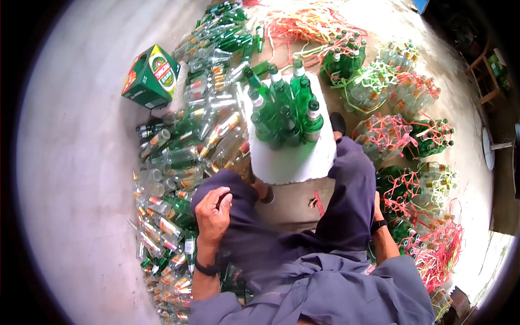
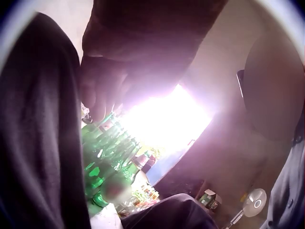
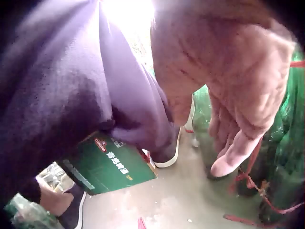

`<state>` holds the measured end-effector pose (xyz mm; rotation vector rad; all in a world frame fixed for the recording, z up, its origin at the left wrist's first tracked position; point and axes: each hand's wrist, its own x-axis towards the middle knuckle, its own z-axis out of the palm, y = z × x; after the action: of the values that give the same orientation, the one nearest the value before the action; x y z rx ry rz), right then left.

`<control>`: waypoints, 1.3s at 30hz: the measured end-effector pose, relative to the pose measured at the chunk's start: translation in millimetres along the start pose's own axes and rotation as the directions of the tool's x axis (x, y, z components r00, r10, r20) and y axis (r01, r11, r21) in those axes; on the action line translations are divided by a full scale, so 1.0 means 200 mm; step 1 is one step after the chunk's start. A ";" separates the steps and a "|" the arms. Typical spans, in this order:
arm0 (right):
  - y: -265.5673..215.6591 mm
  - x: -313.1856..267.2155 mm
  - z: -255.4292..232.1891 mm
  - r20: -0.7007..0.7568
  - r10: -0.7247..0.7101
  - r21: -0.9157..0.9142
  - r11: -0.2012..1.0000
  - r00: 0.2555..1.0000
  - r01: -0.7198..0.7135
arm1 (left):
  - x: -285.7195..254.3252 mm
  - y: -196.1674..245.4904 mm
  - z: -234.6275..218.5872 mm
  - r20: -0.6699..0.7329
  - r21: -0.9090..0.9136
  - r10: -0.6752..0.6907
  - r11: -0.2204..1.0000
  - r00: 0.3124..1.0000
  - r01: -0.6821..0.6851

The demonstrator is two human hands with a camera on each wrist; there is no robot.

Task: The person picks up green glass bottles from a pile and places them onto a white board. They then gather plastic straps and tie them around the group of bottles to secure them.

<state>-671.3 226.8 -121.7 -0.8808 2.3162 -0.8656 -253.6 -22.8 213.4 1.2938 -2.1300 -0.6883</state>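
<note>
Above the left knee, my left hand (image 1: 213, 214) hangs with fingers loosely bent and nothing in it; the left wrist view shows this hand (image 2: 107, 86) dark against bright light. My right hand (image 1: 377, 211) is beside the right thigh, mostly hidden by it. In the right wrist view the right hand (image 3: 233, 86) dangles empty, fingers pointing down, close to green bottles (image 3: 290, 138) with red straps. Several upright green bottles (image 1: 283, 114) stand grouped on a white-topped stand (image 1: 292, 169) between the knees.
Loose bottles (image 1: 179, 157) lie heaped on the left, with a green carton (image 1: 153, 78) beside them. Strapped bottle bundles (image 1: 379, 135) line the right side. Piles of red strapping (image 1: 309, 24) lie at the far end and lower right. Another green box (image 3: 112, 164) sits near the feet.
</note>
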 end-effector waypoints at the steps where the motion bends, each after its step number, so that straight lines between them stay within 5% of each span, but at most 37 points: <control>1: 0.01 -0.06 0.00 0.042 0.002 -0.015 1.000 0.999 -0.002 | -0.01 -0.01 0.00 -0.027 0.010 0.010 1.000 1.000 -0.010; 6: 0.08 -0.31 0.00 0.223 0.035 -0.076 0.997 0.974 -0.018 | -0.05 -0.11 0.02 -0.014 0.039 0.059 0.998 0.998 -0.058; 15: 0.13 -0.56 0.01 0.395 0.094 -0.128 0.991 0.914 -0.046 | -0.05 -0.13 0.00 0.037 -0.168 -0.058 0.984 0.998 0.064; 19: 0.15 -0.62 0.01 0.433 0.090 -0.131 0.991 0.897 -0.036 | -0.05 -0.11 -0.02 0.074 -0.143 -0.037 0.989 0.997 0.048; 25: 0.20 -0.76 -0.01 0.465 0.062 -0.083 0.996 0.883 -0.026 | -0.08 -0.16 0.00 0.037 -0.415 -0.200 0.888 0.979 0.197; 35: 0.33 -0.96 0.10 0.435 -0.040 0.140 0.990 0.900 -0.024 | -0.02 -0.10 0.09 0.040 -0.365 -0.188 0.912 0.981 0.189; 37: 0.32 -0.93 0.07 0.489 0.031 -0.100 0.995 0.872 0.020 | 0.00 -0.07 0.11 0.046 -0.351 -0.176 0.919 0.983 0.181; 39: 0.07 -0.87 -0.09 0.519 0.300 -0.119 0.953 0.800 -0.280 | 0.02 -0.06 0.12 0.066 -0.316 -0.175 0.930 0.982 0.187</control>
<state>-573.6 366.0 -79.3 -0.6476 1.9024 -0.3789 -264.6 -28.1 188.4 1.3108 -1.8425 -1.0947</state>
